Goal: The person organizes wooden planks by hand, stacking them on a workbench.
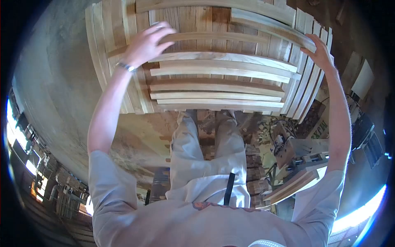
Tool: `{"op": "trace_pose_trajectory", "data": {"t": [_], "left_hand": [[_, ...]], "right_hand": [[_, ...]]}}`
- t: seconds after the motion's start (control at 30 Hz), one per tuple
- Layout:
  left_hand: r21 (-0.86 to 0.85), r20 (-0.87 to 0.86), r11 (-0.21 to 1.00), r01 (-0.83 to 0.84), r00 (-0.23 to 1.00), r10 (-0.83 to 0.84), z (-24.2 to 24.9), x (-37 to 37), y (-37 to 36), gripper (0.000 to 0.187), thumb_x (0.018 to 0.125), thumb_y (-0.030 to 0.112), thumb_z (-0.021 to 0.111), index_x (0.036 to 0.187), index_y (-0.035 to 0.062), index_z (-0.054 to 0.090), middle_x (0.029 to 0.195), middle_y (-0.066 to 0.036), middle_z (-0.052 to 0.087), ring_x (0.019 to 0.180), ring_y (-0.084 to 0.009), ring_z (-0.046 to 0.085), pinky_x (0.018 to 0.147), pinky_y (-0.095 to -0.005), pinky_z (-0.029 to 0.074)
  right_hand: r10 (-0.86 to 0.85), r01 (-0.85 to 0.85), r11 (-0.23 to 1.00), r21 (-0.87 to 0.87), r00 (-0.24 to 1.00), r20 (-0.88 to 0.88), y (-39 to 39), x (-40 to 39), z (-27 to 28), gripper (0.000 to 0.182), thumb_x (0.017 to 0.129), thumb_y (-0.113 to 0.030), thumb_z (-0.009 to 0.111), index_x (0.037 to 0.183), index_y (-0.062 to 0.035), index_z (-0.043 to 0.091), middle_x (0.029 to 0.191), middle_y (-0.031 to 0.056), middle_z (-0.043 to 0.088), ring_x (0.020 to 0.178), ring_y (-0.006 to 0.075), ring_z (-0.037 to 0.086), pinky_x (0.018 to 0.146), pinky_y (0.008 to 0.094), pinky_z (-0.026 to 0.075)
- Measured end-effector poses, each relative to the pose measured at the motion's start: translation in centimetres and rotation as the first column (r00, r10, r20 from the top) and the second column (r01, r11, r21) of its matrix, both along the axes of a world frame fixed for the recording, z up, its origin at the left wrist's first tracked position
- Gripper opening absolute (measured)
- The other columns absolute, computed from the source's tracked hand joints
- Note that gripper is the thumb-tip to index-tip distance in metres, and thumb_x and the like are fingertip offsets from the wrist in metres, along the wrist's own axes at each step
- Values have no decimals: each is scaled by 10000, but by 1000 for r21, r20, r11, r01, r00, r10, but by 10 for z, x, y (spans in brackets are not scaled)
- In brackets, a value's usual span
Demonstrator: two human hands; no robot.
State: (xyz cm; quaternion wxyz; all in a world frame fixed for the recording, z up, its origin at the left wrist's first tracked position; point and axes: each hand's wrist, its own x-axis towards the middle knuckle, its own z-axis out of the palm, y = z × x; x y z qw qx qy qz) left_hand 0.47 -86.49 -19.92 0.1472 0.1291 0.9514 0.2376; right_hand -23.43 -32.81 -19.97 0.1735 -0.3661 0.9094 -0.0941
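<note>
A long pale wooden strip (269, 28) lies slanted across the far part of a stack of wooden boards. My right hand (321, 52) is closed around its right end, thumb on the near side. My left hand (149, 44), with a metal band at the wrist, is over the left part of the stack. Its fingers are loosely bent and apart, near the left end of another wooden strip (222, 36). Closer to me, several more strips (218, 85) lie crosswise on the boards (181, 20) beneath.
More boards (109, 24) form the stack's left side, and others (310, 78) its right side. Right of my legs are a machine or tool (284, 144) with cables and some long timber pieces (294, 187). Bare floor (53, 78) stretches to the left.
</note>
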Motion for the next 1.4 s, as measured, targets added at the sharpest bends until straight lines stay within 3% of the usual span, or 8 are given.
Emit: {"op": "trace_pose_trajectory", "data": {"t": [0.23,0.4,0.57,0.7,0.87,0.97,1.2,1.4], "left_hand": [[440,-469,896,54,865,178,-7,-54,85,143,922,274,636,906,162,722,888,32,712,732,-132,677,629,-276,564],[-93,-208,989,-115,974,94,-2,-119,47,618,833,134,654,1401,4,447,1487,-137,415,1262,-299,479,1047,-388,436],[-206,-15,977,46,999,-50,-9,-121,63,611,800,62,645,1378,-13,463,1429,-157,466,1258,-325,484,1064,-399,426],[46,269,999,28,962,-39,2,-109,79,501,818,22,602,1313,-14,535,1296,-203,531,1263,-316,478,1080,-418,400],[151,-102,988,-38,993,54,-12,-34,93,340,921,198,561,1226,54,610,1222,-114,585,1161,-264,524,970,-463,414],[412,-205,866,-283,897,391,29,24,112,395,878,292,672,1205,77,620,1171,-143,601,1151,-284,546,997,-426,435],[-163,-73,985,-56,996,44,1,147,193,1111,631,252,853,1533,146,213,1414,-187,399,1320,-358,368,1085,-568,299],[-86,164,996,32,986,-18,-6,125,193,1137,552,263,887,1486,116,255,1379,-161,430,1271,-342,418,1084,-572,275]], "right_hand": [[57,-34,997,-70,932,357,-62,28,32,402,969,-298,590,1285,-51,586,1148,121,617,938,265,620,810,363,490],[197,-142,959,-244,956,216,-137,73,-20,331,968,-353,564,1160,-107,674,1074,89,625,973,243,620,810,383,514],[193,-184,944,-275,981,5,-169,118,-5,339,913,-402,630,1049,-98,692,1065,25,643,1023,210,604,893,375,497],[-15,-93,943,-319,947,-320,-142,109,24,603,808,-487,740,1278,-151,566,1289,85,527,1186,295,501,974,469,442],[204,-205,977,-60,979,-18,-149,122,17,1359,518,-577,876,1551,-131,114,1570,123,195,1459,334,159,1205,515,133],[302,-302,953,-3,953,27,-184,155,1,1355,531,-584,864,1528,-37,127,1528,165,247,1425,344,234,1177,561,179],[236,-212,947,242,969,-77,-232,178,21,1395,486,-539,887,1520,-3,120,1488,210,279,1388,377,273,1142,601,197],[308,-291,914,282,951,-17,-228,170,28,1374,471,-533,873,1516,-13,148,1395,233,358,1308,359,353,1092,567,261]]}}
